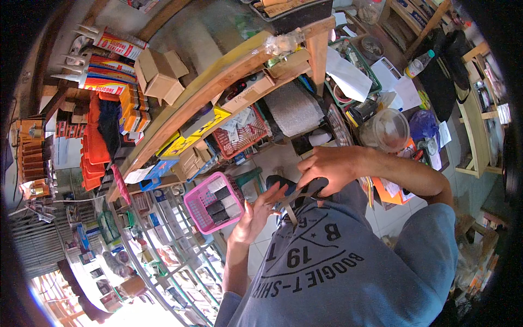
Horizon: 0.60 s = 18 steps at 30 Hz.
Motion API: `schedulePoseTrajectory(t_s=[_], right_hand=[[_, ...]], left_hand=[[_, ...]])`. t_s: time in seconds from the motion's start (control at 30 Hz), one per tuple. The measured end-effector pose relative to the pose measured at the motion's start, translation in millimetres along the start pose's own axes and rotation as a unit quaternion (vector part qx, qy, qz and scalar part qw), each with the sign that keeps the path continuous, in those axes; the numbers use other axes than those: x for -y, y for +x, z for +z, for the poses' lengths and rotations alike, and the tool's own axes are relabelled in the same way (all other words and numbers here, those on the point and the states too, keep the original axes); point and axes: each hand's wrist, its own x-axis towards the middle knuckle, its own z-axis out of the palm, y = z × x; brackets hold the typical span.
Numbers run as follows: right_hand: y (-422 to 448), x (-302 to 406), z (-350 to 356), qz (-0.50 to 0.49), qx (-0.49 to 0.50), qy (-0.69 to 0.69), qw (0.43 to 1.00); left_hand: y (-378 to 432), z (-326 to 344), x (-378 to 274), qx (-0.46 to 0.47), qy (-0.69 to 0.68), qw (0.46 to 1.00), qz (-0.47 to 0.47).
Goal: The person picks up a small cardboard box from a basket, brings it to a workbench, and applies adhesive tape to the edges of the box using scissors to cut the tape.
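My right hand (333, 167) is closed around the dark handles of what looks like a pair of scissors (312, 190), in front of the grey-blue T-shirt. My left hand (259, 210) is just left of it, palm turned up and thumb raised, its fingers reaching to the metal part; whether they grip anything is unclear. A narrow pale strip (291, 214) shows below the metal part, against the shirt. Behind the fingers is a small dark object (282, 182), partly covered. Left of my left hand stands a pink plastic basket (190, 212) containing black and whitish packets.
A wooden shelf (196, 102) curves across the upper left, bearing sealant tubes (108, 73) and an open cardboard box (159, 75). A red basket (241, 133) and bubble wrap (293, 108) lie beneath. A clear plastic tub (390, 130) stands near my right forearm. Glass display shelving (175, 249) is at lower left.
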Motion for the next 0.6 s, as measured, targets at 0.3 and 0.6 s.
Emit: schedulePoseTrajectory(t_s=[0.3,0.6], right_hand=[[-7.8,-14.1,-9.7,0.050,-0.024,-0.092,0.994],[32.9,42.9,-90.9,0.171,-0.216,-0.106,0.955]], left_hand=[[18.2,-0.7,63.3,-0.129,0.124,0.976,0.124],[25.7,-3.4,66.6,-0.175,0.058,0.971,0.155]])
